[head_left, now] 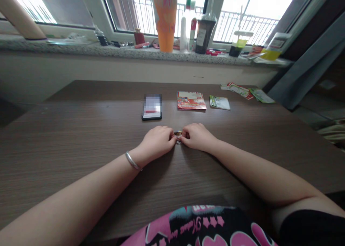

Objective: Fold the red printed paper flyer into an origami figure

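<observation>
My left hand (158, 141) and my right hand (198, 136) meet at the middle of the brown table. Between them is a small shiny object (178, 134) with silvery and coloured patches, perhaps a wrapper; most of it is hidden by my fingers. Each hand pinches one side of it with thumb and fingers closed. Just beyond my left hand lies a phone (151, 107), its lit screen blurred. Past my right hand a flat red and cream printed packet (191, 101) rests on the tabletop.
A smaller green and white packet (219, 102) sits right of the red one, with several torn-looking packets (239, 91) farther back. On the granite windowsill (129, 53) stand a tall orange drink cup (166, 23), a dark cup (205, 34) and several bottles. A grey curtain (304, 66) hangs at right.
</observation>
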A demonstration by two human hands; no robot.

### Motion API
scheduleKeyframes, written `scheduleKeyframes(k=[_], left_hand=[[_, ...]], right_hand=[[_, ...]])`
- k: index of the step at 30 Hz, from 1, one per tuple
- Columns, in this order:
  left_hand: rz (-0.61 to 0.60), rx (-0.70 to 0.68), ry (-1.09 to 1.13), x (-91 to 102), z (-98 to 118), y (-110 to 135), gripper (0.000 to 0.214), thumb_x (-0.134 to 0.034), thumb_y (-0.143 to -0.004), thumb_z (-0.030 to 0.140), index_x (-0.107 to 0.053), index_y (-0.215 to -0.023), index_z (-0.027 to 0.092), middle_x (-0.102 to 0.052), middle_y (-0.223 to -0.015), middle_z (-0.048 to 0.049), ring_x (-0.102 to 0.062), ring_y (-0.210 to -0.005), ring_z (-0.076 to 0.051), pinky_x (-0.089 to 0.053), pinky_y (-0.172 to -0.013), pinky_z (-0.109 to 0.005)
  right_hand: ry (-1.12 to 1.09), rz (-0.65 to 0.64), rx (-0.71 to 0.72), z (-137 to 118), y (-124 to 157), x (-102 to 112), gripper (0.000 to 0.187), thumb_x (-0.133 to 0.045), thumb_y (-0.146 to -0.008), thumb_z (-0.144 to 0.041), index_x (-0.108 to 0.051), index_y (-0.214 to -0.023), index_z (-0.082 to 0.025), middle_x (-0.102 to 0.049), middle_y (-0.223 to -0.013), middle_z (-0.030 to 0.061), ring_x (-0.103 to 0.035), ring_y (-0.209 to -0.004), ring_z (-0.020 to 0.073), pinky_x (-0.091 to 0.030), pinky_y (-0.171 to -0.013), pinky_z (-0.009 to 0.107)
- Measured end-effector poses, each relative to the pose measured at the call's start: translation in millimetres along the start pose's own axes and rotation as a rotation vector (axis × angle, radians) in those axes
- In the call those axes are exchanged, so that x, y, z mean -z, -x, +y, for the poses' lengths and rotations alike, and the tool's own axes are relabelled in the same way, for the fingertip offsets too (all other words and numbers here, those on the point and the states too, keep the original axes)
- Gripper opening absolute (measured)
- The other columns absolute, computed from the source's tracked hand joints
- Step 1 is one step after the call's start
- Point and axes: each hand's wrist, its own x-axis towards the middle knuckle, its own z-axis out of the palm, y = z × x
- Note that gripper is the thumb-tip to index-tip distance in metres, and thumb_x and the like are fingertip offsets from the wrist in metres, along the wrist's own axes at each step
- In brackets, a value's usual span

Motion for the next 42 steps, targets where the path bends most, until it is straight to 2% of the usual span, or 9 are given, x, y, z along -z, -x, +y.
scheduleKeyframes(k=[8,14,16,20,23,32,36,39,42], left_hand=[[0.009,0.003,-0.001,-0.9,0,0,0.021,-0.050,-0.088,0.033,-0.061,-0.078,0.019,-0.066,-0.079,-0.0051,-0.061,-0.074,-0.021,-0.043,-0.065,-0.030],[0.091,-0.084,-0.002,-4.3,-4,6,0.018,-0.051,-0.090,0.032,-0.063,-0.083,0.021,-0.063,-0.082,-0.0034,-0.058,-0.076,-0.018,-0.042,-0.063,-0.027],[0.127,-0.145,-0.047,-4.3,-4,7,0.020,-0.049,-0.092,0.029,-0.064,-0.084,0.020,-0.063,-0.086,-0.0048,-0.057,-0.080,-0.018,-0.044,-0.066,-0.027],[0.165,-0.375,-0.133,-2.4,-5,7,0.021,-0.045,-0.094,0.022,-0.066,-0.093,0.018,-0.064,-0.087,-0.0065,-0.057,-0.087,-0.020,-0.046,-0.077,-0.031],[0.166,-0.451,-0.139,-0.8,-5,7,0.023,-0.043,-0.095,0.020,-0.065,-0.102,0.019,-0.065,-0.090,-0.0056,-0.058,-0.085,-0.019,-0.047,-0.077,-0.031],[0.121,-0.446,-0.189,4.1,0,11,0.023,-0.044,-0.092,0.017,-0.066,-0.100,0.018,-0.063,-0.089,-0.0070,-0.057,-0.082,-0.020,-0.048,-0.075,-0.034],[0.106,-0.454,-0.193,4.7,0,11,0.024,-0.046,-0.090,0.015,-0.066,-0.104,0.018,-0.063,-0.093,-0.0069,-0.057,-0.084,-0.021,-0.049,-0.078,-0.035],[0.101,-0.457,-0.194,4.0,-2,11,0.026,-0.048,-0.088,0.014,-0.066,-0.106,0.018,-0.063,-0.093,-0.0068,-0.057,-0.085,-0.022,-0.049,-0.079,-0.036],[0.109,-0.455,-0.202,2.7,-3,11,0.027,-0.049,-0.087,0.013,-0.066,-0.107,0.018,-0.063,-0.094,-0.0072,-0.057,-0.085,-0.022,-0.050,-0.079,-0.036]], right_hand=[[0.037,0.000,0.007,-1,0,2,0.021,-0.055,-0.084,-0.037,-0.069,-0.077,-0.022,-0.073,-0.082,0.0048,-0.065,-0.082,0.0210,-0.036,-0.069,0.029],[0.051,-0.014,-0.012,2,-1,6,0.024,-0.055,-0.084,-0.039,-0.069,-0.076,-0.021,-0.073,-0.082,0.0052,-0.065,-0.082,0.0213,-0.036,-0.068,0.028],[0.053,-0.009,-0.014,5,-1,7,0.024,-0.055,-0.084,-0.039,-0.069,-0.075,-0.021,-0.073,-0.080,0.0048,-0.065,-0.081,0.0211,-0.035,-0.068,0.028],[0.045,0.002,-0.032,14,0,7,0.021,-0.056,-0.084,-0.038,-0.067,-0.076,-0.022,-0.072,-0.082,0.0039,-0.063,-0.080,0.0205,-0.034,-0.066,0.028],[0.030,0.010,-0.032,19,2,6,0.018,-0.056,-0.084,-0.036,-0.066,-0.078,-0.022,-0.071,-0.083,0.0036,-0.061,-0.079,0.0198,-0.034,-0.065,0.028],[0.047,0.041,0.007,18,5,6,0.014,-0.057,-0.084,-0.030,-0.062,-0.077,-0.020,-0.069,-0.084,0.0050,-0.058,-0.083,0.0210,-0.036,-0.072,0.029],[0.059,0.110,0.072,17,11,5,0.014,-0.058,-0.085,-0.029,-0.061,-0.077,-0.019,-0.067,-0.084,0.0047,-0.056,-0.084,0.0197,-0.037,-0.073,0.028],[0.119,0.151,0.163,16,17,7,0.017,-0.052,-0.090,-0.029,-0.064,-0.084,-0.018,-0.067,-0.087,0.0051,-0.057,-0.086,0.0188,-0.037,-0.072,0.027],[0.209,0.101,0.229,14,21,11,0.022,-0.047,-0.093,-0.027,-0.068,-0.096,-0.020,-0.067,-0.088,0.0059,-0.058,-0.082,0.0179,-0.036,-0.069,0.027]])
